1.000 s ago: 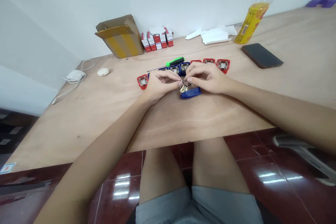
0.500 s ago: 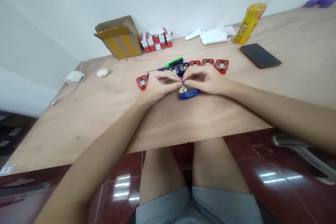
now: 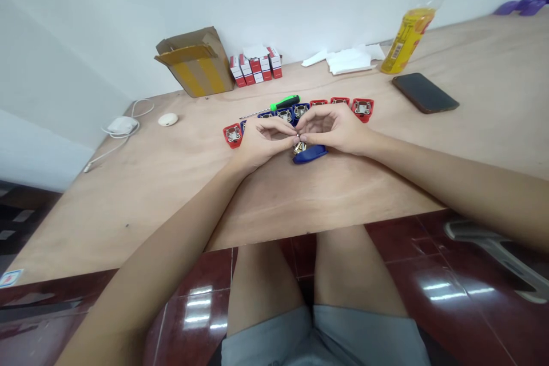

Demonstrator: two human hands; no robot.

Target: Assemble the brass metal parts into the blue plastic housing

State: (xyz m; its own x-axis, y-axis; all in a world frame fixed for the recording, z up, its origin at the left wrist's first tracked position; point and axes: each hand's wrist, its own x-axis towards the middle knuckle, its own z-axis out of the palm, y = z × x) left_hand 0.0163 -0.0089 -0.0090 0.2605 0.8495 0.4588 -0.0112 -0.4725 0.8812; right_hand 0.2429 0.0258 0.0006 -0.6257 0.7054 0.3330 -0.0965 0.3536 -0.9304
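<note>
My left hand (image 3: pixel 265 142) and my right hand (image 3: pixel 334 128) meet at their fingertips, pinching a tiny metal part (image 3: pixel 297 136). Just below it, a small brass-coloured metal fitting (image 3: pixel 299 148) rests against a blue plastic cover (image 3: pixel 311 155) on the table. Behind my hands runs a curved row of red and blue plastic terminal covers with metal clamps, from a red one (image 3: pixel 233 135) at the left to a red one (image 3: pixel 362 108) at the right. My hands hide part of this row. A green-handled screwdriver (image 3: pixel 285 103) lies just behind the row.
The wooden table (image 3: pixel 326 194) holds a cardboard box (image 3: pixel 195 63), several red-and-white cartons (image 3: pixel 255 63), white paper (image 3: pixel 349 60), a dark phone (image 3: pixel 424 93), a yellow-labelled bottle (image 3: pixel 407 33), a white charger with cable (image 3: pixel 122 125) and a round white object (image 3: pixel 167 119).
My fingertips stay together on the tiny part, and my hands have barely moved. The camera view has shifted very slightly.
</note>
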